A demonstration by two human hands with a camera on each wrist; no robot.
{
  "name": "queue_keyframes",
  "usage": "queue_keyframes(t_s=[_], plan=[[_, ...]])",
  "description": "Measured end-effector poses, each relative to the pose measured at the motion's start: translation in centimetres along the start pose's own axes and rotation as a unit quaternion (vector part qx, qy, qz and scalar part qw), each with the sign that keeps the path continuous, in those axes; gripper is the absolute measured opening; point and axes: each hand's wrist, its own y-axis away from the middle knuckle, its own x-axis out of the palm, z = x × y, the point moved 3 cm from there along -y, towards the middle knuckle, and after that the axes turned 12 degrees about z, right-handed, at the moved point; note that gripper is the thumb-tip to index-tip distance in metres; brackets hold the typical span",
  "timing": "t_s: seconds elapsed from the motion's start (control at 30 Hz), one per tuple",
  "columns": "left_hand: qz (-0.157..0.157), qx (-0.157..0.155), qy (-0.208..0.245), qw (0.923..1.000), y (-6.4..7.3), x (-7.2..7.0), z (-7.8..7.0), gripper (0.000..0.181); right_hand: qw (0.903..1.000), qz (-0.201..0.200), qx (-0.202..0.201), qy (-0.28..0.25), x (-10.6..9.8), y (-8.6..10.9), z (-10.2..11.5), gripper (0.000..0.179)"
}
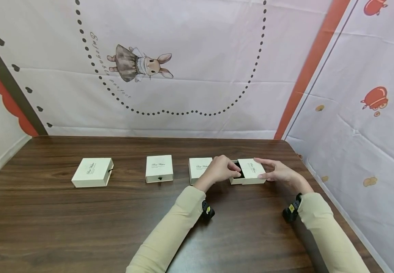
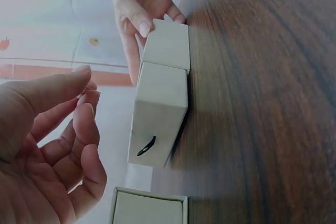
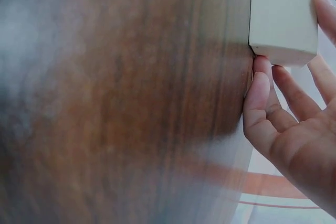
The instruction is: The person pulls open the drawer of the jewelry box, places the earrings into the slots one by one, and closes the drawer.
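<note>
A cream drawer box (image 1: 252, 169) at the right end of the row has its tray partly slid out to the left, showing a black lining (image 1: 240, 169). My right hand (image 1: 280, 172) holds the box's right end, with fingers at its corners and end face (image 3: 286, 98). Above the open tray is my left hand (image 1: 221, 169), thumb and fingertips brought together. In the left wrist view a tiny, shiny bit (image 2: 82, 95) shows between those fingertips, too small to identify. A black ribbon pull (image 2: 147, 146) sticks out of the tray's front.
Just left of the left hand stands another cream box (image 1: 198, 168), partly hidden by that hand. Farther left are a box with a dark pull in front (image 1: 159, 168) and one turned sideways (image 1: 92, 172). All stand on the brown wooden table (image 1: 80, 227); a printed cloth (image 1: 200, 76) hangs behind.
</note>
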Motion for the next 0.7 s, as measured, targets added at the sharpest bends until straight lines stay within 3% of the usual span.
queue_keyframes(t_s=[0.23, 0.5, 0.7], plan=[[-0.023, -0.022, 0.023, 0.9992, -0.5, -0.1, 0.4, 0.009, 1.0, -0.002, 0.001, 0.002, 0.0, 0.0, 0.0, 0.074], [-0.059, -0.026, 0.01, 0.9979, -1.3, -0.3, 0.7, 0.009, 0.9999, -0.001, 0.01, 0.001, -0.1, 0.1, 0.0, 0.074], [-0.065, -0.032, 0.019, 0.9972, -1.7, -0.3, 0.9, 0.013, 0.9999, 0.0, 0.009, 0.007, -0.1, 0.1, -0.1, 0.074]])
